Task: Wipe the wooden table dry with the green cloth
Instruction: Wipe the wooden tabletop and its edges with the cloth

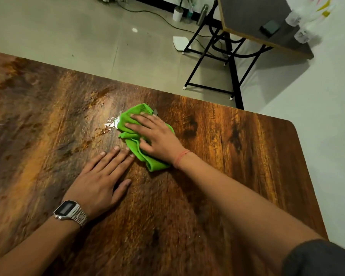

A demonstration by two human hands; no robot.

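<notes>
At the left, the left hand [100, 182] lies flat on the wooden bench [237, 176], its fingers [110, 156] straight and spread, holding nothing; a metal watch [71, 212] sits on that wrist. The fingertips end just beside the near fold of the green cloth [131, 120]. Beyond them, towards the far edge, a small patch of water [111, 124] glistens on the wood, touching the cloth's left edge. The cloth is bunched in the middle of the bench, with the right hand [157, 136] pressed on top of it, fingers extended and spread over the fabric, palm bearing down and not gripping. A red thread [180, 157] circles the right wrist. Off to the right, across the floor, stands a folding table [267, 26] with a dark phone on it

The wet patch looks still unwiped, so the job seems only partly done. To do this pass well, I would keep the palm flat, sweep the cloth leftwards over the shine with even pressure, and let the left hand steady the body without crossing the damp area
</notes>
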